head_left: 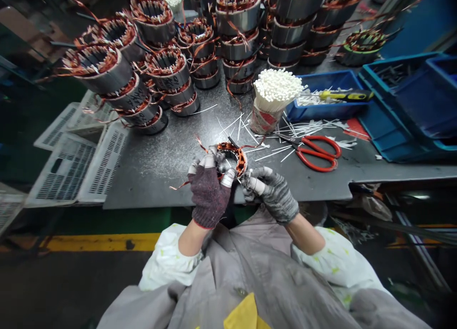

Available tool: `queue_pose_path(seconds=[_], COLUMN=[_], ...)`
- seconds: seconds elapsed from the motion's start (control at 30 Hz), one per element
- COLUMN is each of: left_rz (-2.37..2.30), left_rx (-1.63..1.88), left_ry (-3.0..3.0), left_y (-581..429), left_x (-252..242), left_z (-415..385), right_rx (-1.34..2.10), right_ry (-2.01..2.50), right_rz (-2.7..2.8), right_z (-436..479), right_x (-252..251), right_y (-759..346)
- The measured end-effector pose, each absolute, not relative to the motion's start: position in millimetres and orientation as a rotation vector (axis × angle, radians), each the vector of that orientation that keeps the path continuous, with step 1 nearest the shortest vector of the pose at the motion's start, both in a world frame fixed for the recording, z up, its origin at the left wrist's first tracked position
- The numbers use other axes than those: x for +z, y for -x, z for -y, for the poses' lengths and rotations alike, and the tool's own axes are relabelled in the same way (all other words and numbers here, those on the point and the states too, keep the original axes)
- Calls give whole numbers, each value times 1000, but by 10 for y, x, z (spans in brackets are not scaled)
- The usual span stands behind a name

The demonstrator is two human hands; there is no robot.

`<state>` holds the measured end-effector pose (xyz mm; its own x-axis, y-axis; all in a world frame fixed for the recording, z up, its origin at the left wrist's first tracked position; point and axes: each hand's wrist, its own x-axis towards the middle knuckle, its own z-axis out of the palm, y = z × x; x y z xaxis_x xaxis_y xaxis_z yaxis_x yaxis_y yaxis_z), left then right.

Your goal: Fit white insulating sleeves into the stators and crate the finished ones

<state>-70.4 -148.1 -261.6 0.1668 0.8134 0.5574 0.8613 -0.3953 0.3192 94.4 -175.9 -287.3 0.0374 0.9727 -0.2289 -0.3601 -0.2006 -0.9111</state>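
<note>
A copper-wound ring (pixel 242 164) sits near the front edge of the grey bench (pixel 167 153), between the person's two gloved hands, its opening facing up. The left hand (pixel 210 191), in a dark maroon glove with white-wrapped fingertips, holds the ring by its left side, fingers curled over the near and far rim. The right hand (pixel 274 194), in a mottled grey glove, is close at the ring's near right rim, fingers bent in narrowly; whether they grip anything I cannot tell. Loose copper leads (pixel 179 185) reach out from the ring on the left, and another runs off its far right side.

Just beyond the ring, thin white sticks (pixel 273 154) lie scattered over the bench. Among them stands a patterned cup (pixel 264 121) packed with a bundle of pale sticks (pixel 279 87). To the right of the hands lie red-handled scissors (pixel 321 149), blades pointing toward the cup. Behind them is a blue tray (pixel 321 112) of small white pieces, with a yellow-and-black tool (pixel 346 95) laid across it, and a teal bin (pixel 403 145) stands to its right.

Along the back and left of the bench rise stacks of wound metal cores (pixel 107 76), copper ends sticking up from their tops. White perforated crates (pixel 64 164) stand beyond the bench's left edge, and a yellow stripe (pixel 103 242) crosses the floor below
</note>
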Motion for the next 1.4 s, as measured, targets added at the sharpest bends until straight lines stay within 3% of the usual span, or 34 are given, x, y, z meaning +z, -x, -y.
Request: queue_pose_path(seconds=[0.1, 0.3, 0.67, 1.0, 1.4], left_rz=[1660, 1570, 1407, 1337, 1421], left_rx=[-977, -1181, -1010, -997, -920], left_ry=[2353, 2456, 2668, 2647, 2637], left_y=[673, 652, 802, 780, 758], left_x=[-2635, -2564, -2526, -2501, -2535], left_z=[1506, 1500, 1548, 1556, 1578], right_rx=[1372, 1504, 1062, 1075, 310], right_ry=[1140, 1164, 1301, 1269, 1528], right_rz=[813, 673, 1291, 1412, 1703], right_z=[1806, 1758, 1571, 1579, 1628], right_x=[-2866, -2721, -2836, -2830, -2744], right_y=[-917, -903, -1011, -1043, -930])
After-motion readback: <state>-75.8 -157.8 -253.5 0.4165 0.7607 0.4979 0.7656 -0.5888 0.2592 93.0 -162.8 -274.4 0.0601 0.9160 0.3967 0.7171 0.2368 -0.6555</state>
